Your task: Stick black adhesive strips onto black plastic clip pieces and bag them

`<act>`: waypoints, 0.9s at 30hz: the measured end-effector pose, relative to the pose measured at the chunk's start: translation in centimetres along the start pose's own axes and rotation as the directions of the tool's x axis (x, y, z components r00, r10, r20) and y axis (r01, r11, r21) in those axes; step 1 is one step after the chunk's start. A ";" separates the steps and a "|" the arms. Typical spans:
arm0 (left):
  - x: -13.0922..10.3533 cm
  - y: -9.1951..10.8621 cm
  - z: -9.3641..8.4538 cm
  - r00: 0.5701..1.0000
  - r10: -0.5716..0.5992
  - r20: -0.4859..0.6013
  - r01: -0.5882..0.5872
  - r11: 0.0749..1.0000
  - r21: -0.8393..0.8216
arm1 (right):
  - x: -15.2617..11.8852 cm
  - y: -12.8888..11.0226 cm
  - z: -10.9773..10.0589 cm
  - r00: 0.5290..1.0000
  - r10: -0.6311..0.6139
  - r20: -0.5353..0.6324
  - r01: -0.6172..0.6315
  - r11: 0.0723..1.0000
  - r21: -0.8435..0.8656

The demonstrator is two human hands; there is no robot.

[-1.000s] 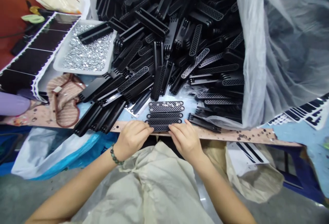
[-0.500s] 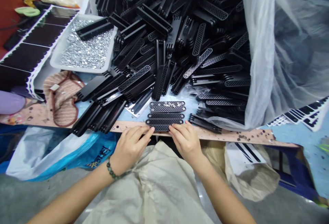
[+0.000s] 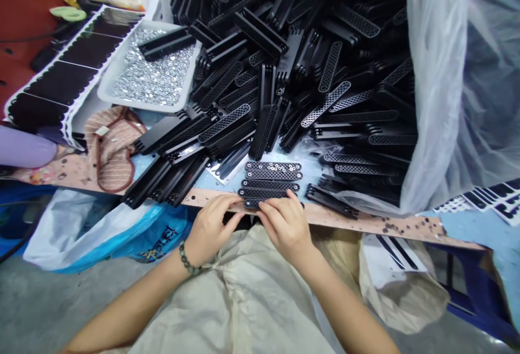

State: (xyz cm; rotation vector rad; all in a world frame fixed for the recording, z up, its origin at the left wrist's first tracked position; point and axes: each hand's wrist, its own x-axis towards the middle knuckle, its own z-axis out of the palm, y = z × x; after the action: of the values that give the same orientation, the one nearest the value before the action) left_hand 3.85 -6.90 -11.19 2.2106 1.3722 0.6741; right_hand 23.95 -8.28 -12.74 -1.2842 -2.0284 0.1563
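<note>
A short row of black mesh-faced plastic pieces (image 3: 273, 175) lies at the table's front edge, with small metal washers scattered on the farthest one and rings at the ends of others. My right hand (image 3: 286, 226) bends over the nearest black plastic piece (image 3: 252, 203), its fingertips on the middle and right part and covering much of it. Just off that piece's left end is my left hand (image 3: 211, 229), thumb and forefinger apart with nothing visible between them. A beaded bracelet circles the left wrist.
Beyond the row rises a large heap of similar black pieces (image 3: 264, 121), flanked by a clear plastic bag (image 3: 434, 83). A white tray (image 3: 148, 105) of metal washers stands back left. A striped cloth item (image 3: 111, 150) and purple object (image 3: 26, 148) lie left.
My left hand has drawn back from the nearest piece's left end, uncovering a ring there. My right hand has shifted left along the piece. The whole view has moved slightly.
</note>
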 end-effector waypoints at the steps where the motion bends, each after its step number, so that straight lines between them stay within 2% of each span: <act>1: 0.1 -0.1 0.2 1.000 0.016 -0.013 -0.016 1.000 0.026 | 0.4 -0.4 0.3 1.000 -0.009 0.009 0.009 1.000 0.017; 8: 0.5 -0.2 1.2 0.996 0.053 -0.070 -0.047 0.995 0.082 | 2.0 -1.8 1.7 0.998 -0.023 0.060 0.023 1.000 0.000; 12: 0.6 -0.3 1.5 0.995 0.045 -0.089 -0.037 0.996 0.086 | 2.1 -1.7 1.5 0.997 -0.045 0.056 0.045 0.999 0.008; 23: 0.3 -0.9 2.0 0.992 0.068 -0.110 -0.061 0.996 0.069 | 1.2 -1.7 0.8 0.978 -0.109 0.178 0.128 0.987 -0.099; 27: 0.3 -1.0 2.1 0.992 0.079 -0.100 -0.070 0.994 0.086 | 2.0 -1.2 0.1 0.944 -0.205 0.258 0.243 0.962 -0.125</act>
State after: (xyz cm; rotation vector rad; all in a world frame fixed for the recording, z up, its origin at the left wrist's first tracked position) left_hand 4.60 -6.43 -13.37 2.3311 1.3966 0.7820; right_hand 22.48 -7.18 -11.28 -1.1589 -2.4232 0.0505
